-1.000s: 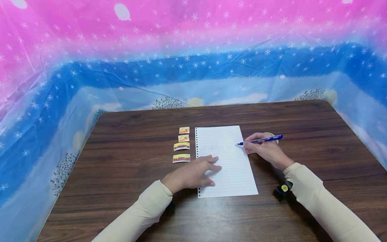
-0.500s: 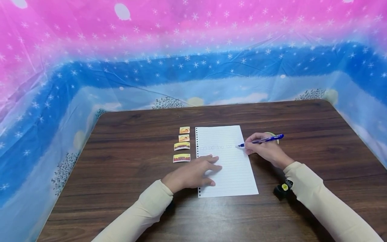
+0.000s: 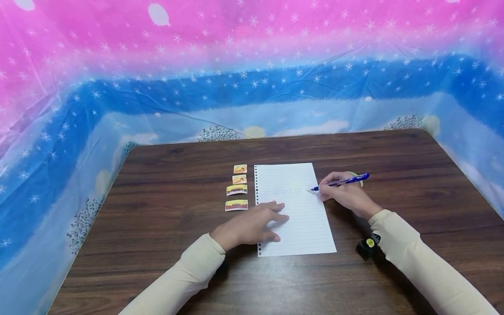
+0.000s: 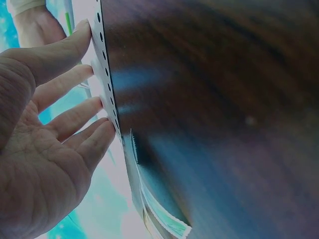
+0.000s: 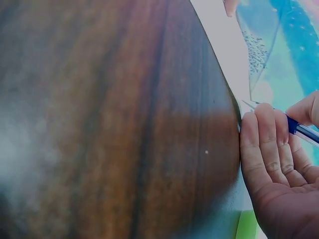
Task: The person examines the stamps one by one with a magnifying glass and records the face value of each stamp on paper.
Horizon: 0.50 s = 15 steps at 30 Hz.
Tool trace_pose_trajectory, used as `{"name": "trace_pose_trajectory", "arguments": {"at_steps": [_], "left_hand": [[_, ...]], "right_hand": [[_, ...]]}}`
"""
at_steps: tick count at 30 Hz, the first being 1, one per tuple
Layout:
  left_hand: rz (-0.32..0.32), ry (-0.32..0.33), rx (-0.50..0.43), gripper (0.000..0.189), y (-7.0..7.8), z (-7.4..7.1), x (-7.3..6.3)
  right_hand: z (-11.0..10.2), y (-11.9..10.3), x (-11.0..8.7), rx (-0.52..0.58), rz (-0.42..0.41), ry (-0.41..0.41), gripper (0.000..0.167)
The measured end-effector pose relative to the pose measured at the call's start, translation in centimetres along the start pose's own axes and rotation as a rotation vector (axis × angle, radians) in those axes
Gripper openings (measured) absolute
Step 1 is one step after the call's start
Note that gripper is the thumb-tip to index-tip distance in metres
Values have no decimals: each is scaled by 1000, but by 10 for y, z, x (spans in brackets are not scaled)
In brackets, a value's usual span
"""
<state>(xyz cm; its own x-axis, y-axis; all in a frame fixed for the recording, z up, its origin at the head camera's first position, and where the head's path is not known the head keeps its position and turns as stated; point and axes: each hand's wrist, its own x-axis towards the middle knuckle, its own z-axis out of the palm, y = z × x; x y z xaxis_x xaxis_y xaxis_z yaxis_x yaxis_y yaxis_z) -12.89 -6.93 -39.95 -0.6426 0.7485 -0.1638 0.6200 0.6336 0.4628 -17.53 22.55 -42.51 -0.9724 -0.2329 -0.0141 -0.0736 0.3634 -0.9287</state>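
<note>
A sheet of lined paper (image 3: pixel 295 232) with punched holes lies on the table, bearing a row of handwritten figures (image 3: pixel 281 191) across its upper middle. My left hand (image 3: pixel 257 223) rests on its left side, fingers spread; the left wrist view shows those fingertips (image 4: pixel 94 102) on the holed margin. At the right edge my right hand (image 3: pixel 346 194) pinches a blue pen (image 3: pixel 346 180), its tip at the paper just past the last figure. In the right wrist view, the pen (image 5: pixel 299 127) sits between thumb and fingers. Several perforated stamps (image 3: pixel 236 205) stand in a column left of the sheet.
A yellow-green curved object (image 3: pixel 359 176) shows partly behind my right hand. The dark wooden table (image 3: pixel 165 197) ends at a pink and blue snowflake-patterned cloth (image 3: pixel 236 65) behind and at both sides. A black wrist device (image 3: pixel 366 248) hangs under the right sleeve.
The pen tip has shifted very slightly down and right, together with my right hand. My left hand, the sheet and the stamps keep their places.
</note>
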Motion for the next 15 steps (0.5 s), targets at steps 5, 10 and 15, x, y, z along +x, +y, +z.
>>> {"name": "trace_pose_trajectory", "arguments": {"at_steps": [5,10,15], "left_hand": [[-11,-8,11,55,0,0,0],[-13,-4,22,55,2,0,0],[-9,-1,17,55,2,-1,0]], "right_hand": [[0,2,-1,31,8,-5,22],[0,4,1,62,17,-1,25],[0,4,1,38,23,0,23]]}}
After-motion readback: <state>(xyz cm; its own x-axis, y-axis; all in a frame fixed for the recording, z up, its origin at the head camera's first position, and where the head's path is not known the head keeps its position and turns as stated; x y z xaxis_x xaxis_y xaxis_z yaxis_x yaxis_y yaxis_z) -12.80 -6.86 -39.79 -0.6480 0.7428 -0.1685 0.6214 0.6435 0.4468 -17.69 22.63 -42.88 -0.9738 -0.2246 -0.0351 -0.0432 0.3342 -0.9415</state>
